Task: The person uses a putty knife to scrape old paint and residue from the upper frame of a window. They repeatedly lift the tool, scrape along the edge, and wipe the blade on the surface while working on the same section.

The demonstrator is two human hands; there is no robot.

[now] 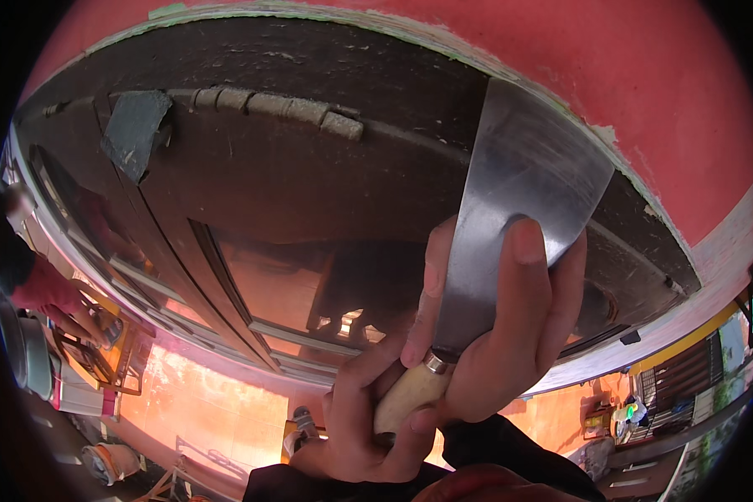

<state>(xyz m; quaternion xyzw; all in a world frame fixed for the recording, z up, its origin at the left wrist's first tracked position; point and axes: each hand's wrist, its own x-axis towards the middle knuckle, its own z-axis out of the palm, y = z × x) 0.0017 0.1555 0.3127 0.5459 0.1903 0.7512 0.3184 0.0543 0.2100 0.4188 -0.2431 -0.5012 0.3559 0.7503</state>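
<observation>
A scraper with a broad steel blade (527,157) and a short pale handle (411,398) is held in front of me. My left hand (376,420) closes around the handle. My right hand (508,332) grips the lower part of the blade, with a fingertip on its face and other fingers at its edges. Behind the blade is a dark brown wooden frame (351,169) with glass panes below. Its upper edge meets the red wall (652,100) along a pale, chipped strip. Whether the blade touches the frame cannot be told.
Grey lumpy pieces (288,108) line a ledge on the frame, near a grey flap (137,133). Another person's arm and red clothing (44,285) show at far left, beside a wooden chair (100,357). An orange-rimmed bucket (110,463) stands lower left. A foot (304,420) shows below.
</observation>
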